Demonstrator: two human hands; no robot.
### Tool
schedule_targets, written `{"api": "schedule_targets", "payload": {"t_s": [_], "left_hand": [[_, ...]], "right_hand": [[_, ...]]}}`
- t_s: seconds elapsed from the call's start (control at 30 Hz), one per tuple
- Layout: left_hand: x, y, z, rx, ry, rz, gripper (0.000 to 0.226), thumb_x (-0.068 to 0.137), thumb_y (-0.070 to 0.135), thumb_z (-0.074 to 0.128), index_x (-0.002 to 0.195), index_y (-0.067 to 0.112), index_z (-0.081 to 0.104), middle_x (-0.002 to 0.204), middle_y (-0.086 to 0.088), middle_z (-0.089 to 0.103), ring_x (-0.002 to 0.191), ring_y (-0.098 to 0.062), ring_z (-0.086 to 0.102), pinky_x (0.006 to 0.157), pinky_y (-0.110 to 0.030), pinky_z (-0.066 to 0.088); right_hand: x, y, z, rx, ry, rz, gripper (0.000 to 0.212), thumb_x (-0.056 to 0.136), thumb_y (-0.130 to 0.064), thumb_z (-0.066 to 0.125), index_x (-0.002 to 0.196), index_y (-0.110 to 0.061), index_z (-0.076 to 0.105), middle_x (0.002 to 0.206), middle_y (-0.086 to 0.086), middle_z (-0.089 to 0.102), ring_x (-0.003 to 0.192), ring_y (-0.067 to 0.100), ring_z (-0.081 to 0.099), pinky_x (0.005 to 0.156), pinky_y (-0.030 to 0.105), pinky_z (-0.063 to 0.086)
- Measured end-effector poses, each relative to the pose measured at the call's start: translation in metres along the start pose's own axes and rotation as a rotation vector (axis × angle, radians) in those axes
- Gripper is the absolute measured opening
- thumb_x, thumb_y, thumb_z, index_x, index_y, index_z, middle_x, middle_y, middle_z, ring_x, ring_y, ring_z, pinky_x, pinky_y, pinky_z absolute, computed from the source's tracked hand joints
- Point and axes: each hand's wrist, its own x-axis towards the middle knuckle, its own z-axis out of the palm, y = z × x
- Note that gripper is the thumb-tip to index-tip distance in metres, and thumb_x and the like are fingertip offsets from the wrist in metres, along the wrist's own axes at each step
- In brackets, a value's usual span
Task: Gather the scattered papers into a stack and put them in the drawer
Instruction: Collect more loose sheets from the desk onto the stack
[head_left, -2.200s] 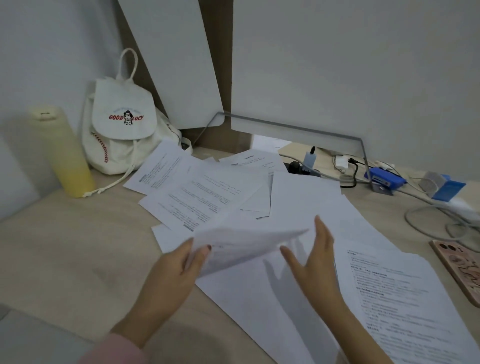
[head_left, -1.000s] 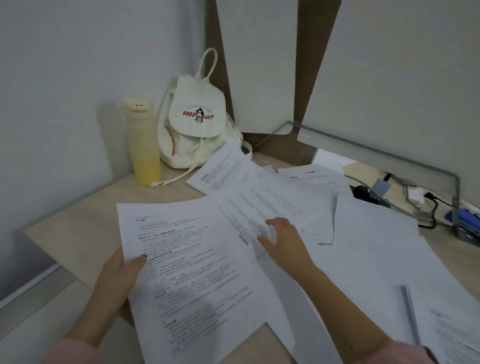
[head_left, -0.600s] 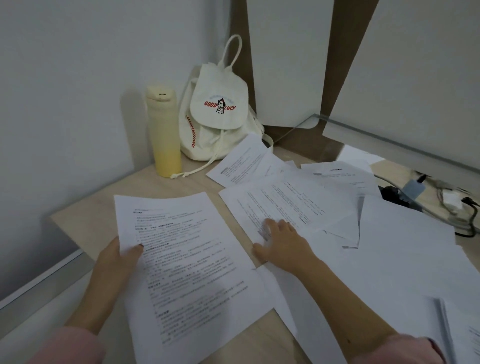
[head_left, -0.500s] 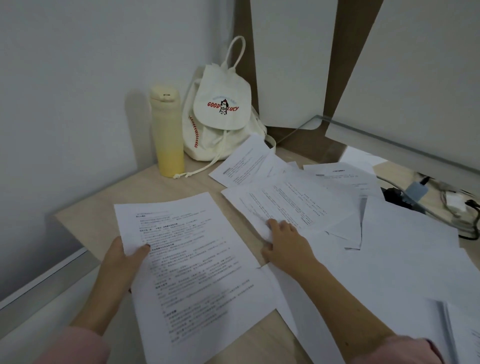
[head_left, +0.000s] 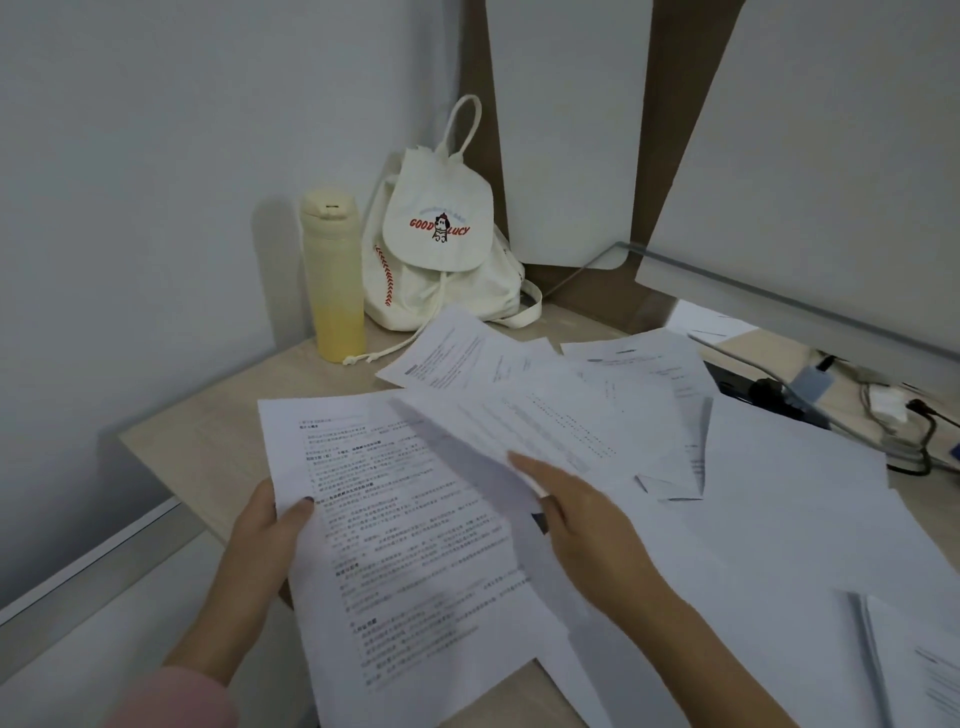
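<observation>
Left fingers: the thumb lies on top of the printed sheet and the other fingers are tucked under it, so the left hand grips the sheet by its left edge.
Right fingers: fairly straight and blurred, laid over the near corner of the lifted sheet, with the thumb at its edge; the right hand holds that corner up.
Lifted sheet: its left part is raised and hangs over the top right corner of the printed sheet, shading it.
Printed sheet: dense text, face up, its near end sticking out past the front edge of the desk.
Scattered papers: overlapping loosely across the middle and right of the desk, some printed, some blank.
Sleeve: pink, on the left arm.
Back corner: a pale yellow bottle stands upright just beside a cream drawstring bag.
Far right: cables lie beyond the papers.
</observation>
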Motion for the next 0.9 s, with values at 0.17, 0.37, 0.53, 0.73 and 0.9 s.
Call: {"api": "schedule_targets", "payload": {"t_s": [0.17,0.37,0.53,0.73,0.9], "left_hand": [[-0.011,-0.002,0.007,-0.079,-0.048,-0.030,0.033,0.096,0.015,0.046,0.128,0.012,0.051,0.118,-0.013,0.061,0.095,-0.030,0.057,0.089,-0.056,0.043],[-0.024,-0.003,0.007,-0.159,-0.166,-0.125,0.054,0.074,0.068,0.043,0.103,0.028,0.063,0.081,0.000,0.075,0.069,-0.024,0.067,0.049,-0.031,0.049],[-0.030,-0.007,0.005,-0.361,-0.368,-0.116,0.048,0.083,0.059,0.048,0.116,0.027,0.062,0.109,0.000,0.072,0.100,-0.020,0.068,0.081,-0.040,0.051],[-0.022,-0.024,-0.005,-0.139,-0.210,-0.096,0.039,0.093,0.005,0.050,0.130,0.019,0.051,0.123,-0.002,0.062,0.108,-0.023,0.060,0.092,-0.042,0.047],[-0.020,-0.026,-0.006,-0.168,-0.167,-0.086,0.037,0.094,0.007,0.048,0.127,0.023,0.052,0.117,0.003,0.064,0.106,-0.021,0.060,0.089,-0.038,0.047]], "right_hand": [[-0.015,-0.026,0.020,-0.012,-0.140,-0.064,0.035,0.101,-0.026,0.029,0.130,-0.035,0.047,0.081,-0.015,0.061,0.066,-0.005,0.054,0.059,0.013,0.036],[-0.026,-0.060,0.039,0.534,-0.202,0.174,0.026,0.100,-0.031,0.033,0.121,-0.033,0.048,0.083,-0.013,0.055,0.072,-0.003,0.052,0.076,0.018,0.046],[-0.025,-0.071,0.036,0.684,-0.613,0.195,0.055,0.090,-0.047,0.049,0.140,-0.039,0.030,0.140,-0.016,0.041,0.122,0.002,0.045,0.096,0.017,0.035],[0.005,0.017,0.007,0.276,0.048,0.580,0.043,0.089,-0.017,0.056,0.131,-0.014,0.048,0.135,0.009,0.050,0.121,0.022,0.048,0.097,0.030,0.037],[0.004,0.054,-0.018,0.432,0.059,0.819,0.047,0.085,-0.013,0.061,0.130,-0.007,0.046,0.105,0.011,0.059,0.091,0.025,0.057,0.081,0.035,0.049]]}}
